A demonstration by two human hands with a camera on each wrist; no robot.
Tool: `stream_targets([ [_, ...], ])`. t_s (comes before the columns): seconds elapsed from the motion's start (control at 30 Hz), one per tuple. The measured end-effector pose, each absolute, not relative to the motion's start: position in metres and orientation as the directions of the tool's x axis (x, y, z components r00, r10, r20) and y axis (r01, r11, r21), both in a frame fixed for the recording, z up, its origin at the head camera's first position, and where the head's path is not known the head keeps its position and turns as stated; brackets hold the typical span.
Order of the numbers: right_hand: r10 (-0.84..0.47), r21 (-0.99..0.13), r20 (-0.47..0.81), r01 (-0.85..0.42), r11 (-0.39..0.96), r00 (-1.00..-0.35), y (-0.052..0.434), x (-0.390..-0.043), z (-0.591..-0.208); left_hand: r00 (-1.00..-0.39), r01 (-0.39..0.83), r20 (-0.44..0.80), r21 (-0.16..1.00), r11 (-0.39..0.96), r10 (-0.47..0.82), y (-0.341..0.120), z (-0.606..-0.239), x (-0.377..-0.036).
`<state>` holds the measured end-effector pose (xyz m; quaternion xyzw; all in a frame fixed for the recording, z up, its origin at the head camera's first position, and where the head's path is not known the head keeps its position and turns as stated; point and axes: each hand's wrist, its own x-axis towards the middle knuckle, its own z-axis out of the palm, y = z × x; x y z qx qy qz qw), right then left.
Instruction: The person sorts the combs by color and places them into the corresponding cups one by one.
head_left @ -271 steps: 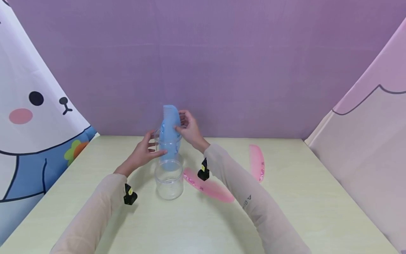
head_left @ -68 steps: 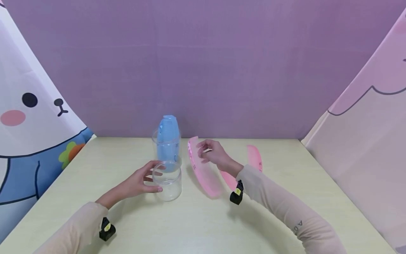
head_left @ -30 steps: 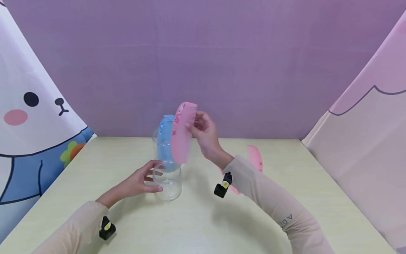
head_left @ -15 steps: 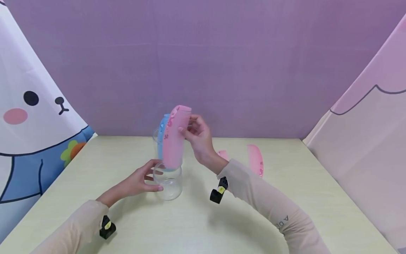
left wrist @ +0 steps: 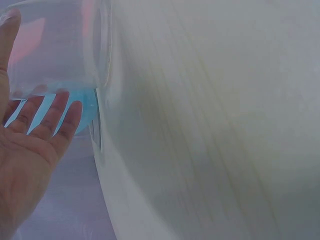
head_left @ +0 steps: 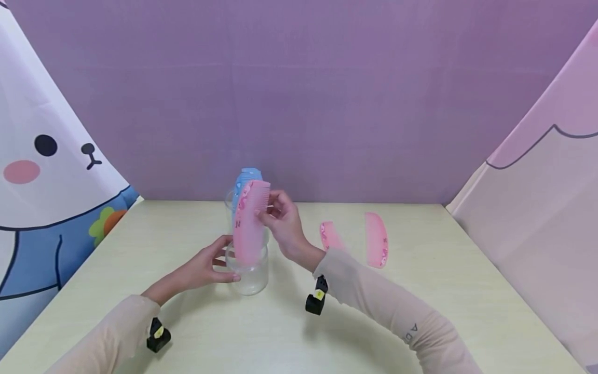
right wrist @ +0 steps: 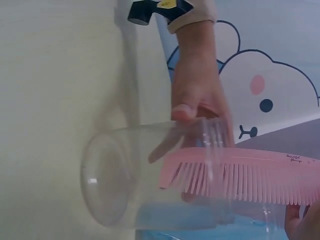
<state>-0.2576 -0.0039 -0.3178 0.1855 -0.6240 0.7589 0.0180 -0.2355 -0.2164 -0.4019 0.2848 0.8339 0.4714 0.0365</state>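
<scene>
My left hand [head_left: 205, 267] holds a clear plastic jar [head_left: 254, 283] from its left side, thumb in front and fingers behind. In the left wrist view, the fingers [left wrist: 52, 117] reach around the jar's wall. My right hand [head_left: 287, 228] pinches a pink comb [head_left: 247, 223] by its toothed side and keeps it upright. The comb's lower end is inside the mouth of the front jar, as the right wrist view also shows, where the comb [right wrist: 240, 172] passes the rim. Right behind stands a second clear jar [head_left: 229, 201] with blue combs [head_left: 251, 174] in it, partly hidden.
Two more pink combs lie on the table at the right: one comb [head_left: 330, 236] is partly covered by the right sleeve, the other comb [head_left: 376, 240] lies farther right. A purple backdrop [head_left: 374, 104] rises behind the pale table [head_left: 261, 337].
My right hand picked up a pink comb from the table, carried it left over the front jar and lowered its end into the mouth. My left hand moved earlier from the rear jar to the front one.
</scene>
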Motion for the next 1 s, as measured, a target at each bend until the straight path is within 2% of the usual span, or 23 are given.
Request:
stream_targets([
  [0.43,-0.183,-0.961,0.274,-0.262,-0.089,-0.944,-0.006,-0.255,-0.346,-0.844,0.423,0.19,0.81,0.406,0.501,-0.215,-0.4,-0.235],
  [0.73,-0.165,-0.965,0.263,-0.257,-0.055,-0.951,-0.003,-0.238,-0.331,-0.844,0.425,0.194,0.811,0.402,0.501,-0.215,-0.4,-0.236],
  [1.0,-0.163,-0.972,0.236,-0.232,-0.042,-0.958,-0.004,-0.241,-0.333,-0.843,0.419,0.186,0.815,0.399,0.505,-0.214,-0.401,-0.236],
])
